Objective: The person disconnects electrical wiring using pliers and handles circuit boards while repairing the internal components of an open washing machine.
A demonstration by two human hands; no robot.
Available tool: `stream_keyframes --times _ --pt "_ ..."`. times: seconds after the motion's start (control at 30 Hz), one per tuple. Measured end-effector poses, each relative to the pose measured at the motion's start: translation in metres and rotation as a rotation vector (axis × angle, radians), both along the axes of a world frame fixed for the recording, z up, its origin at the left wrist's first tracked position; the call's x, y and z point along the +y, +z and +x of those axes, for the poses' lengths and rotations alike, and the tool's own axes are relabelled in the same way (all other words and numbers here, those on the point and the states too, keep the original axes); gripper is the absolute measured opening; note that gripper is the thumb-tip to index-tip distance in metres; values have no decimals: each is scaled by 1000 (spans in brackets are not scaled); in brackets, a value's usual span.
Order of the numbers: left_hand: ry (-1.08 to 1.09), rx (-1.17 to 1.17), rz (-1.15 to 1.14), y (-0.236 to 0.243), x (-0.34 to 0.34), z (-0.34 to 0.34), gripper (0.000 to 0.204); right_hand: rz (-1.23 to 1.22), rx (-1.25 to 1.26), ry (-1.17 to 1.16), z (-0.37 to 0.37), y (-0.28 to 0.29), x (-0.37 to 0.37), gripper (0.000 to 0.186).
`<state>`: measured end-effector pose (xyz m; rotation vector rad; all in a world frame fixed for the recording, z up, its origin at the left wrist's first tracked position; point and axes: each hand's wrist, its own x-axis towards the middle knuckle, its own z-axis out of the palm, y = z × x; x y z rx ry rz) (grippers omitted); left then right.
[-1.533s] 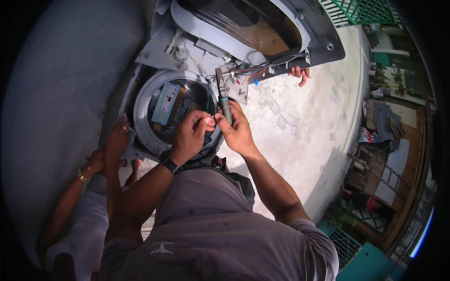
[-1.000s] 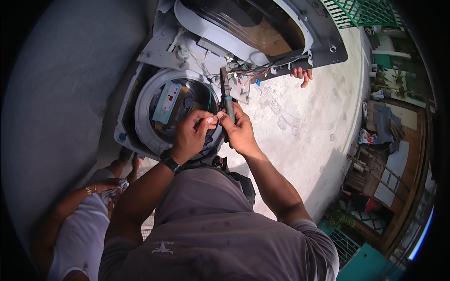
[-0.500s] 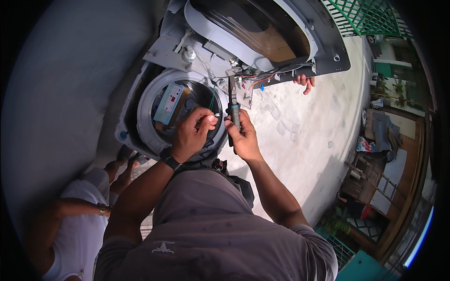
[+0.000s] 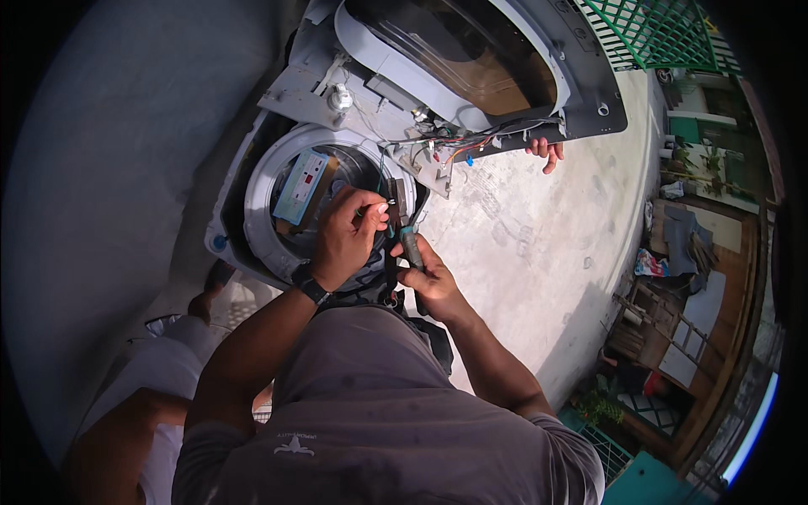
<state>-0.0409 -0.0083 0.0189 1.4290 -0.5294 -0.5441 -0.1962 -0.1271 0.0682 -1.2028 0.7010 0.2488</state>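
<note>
My left hand [image 4: 347, 236] pinches the end of a thin green wire [image 4: 382, 164]; a small whitish tip [image 4: 390, 201] shows at the fingertips. In my right hand [image 4: 433, 278] is a pair of pliers [image 4: 410, 244] with grey and teal handles. Their jaws are beside the wire tip, but whether they touch it I cannot tell. Both hands are above the near right rim of an opened top-loading washing machine [image 4: 257, 189]. Its top panel [image 4: 581, 50] with the dark lid is tilted up, and a bundle of coloured wires [image 4: 484, 135] hangs from its lower edge.
Inside the drum lies a light-blue box [image 4: 301, 187]. Another person's hand [image 4: 545, 153] grips the top panel's edge. A person in white [image 4: 160, 370] is close on my left. A grey wall [image 4: 126, 168] stands left, with concrete floor [image 4: 522, 219] on the right.
My right hand has brought the pliers down and left, so the jaws are now beside my left fingertips. My left hand has barely moved. The person on the left has shifted lower.
</note>
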Motion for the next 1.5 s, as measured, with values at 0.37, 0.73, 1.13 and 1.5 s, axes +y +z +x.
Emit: stream_keyframes --times 0.37,0.73,1.13,1.5 --pt "37 -50 -20 -5 2 -1 5 0 -53 89 1 -5 -7 33" --pt "24 -95 7 0 5 -1 3 -70 -28 137 3 0 -8 29" --pt "21 -119 23 -3 7 -4 2 -125 2 161 8 4 -8 27" --pt "41 -114 27 -7 8 -9 4 -225 44 197 6 -14 -6 21"
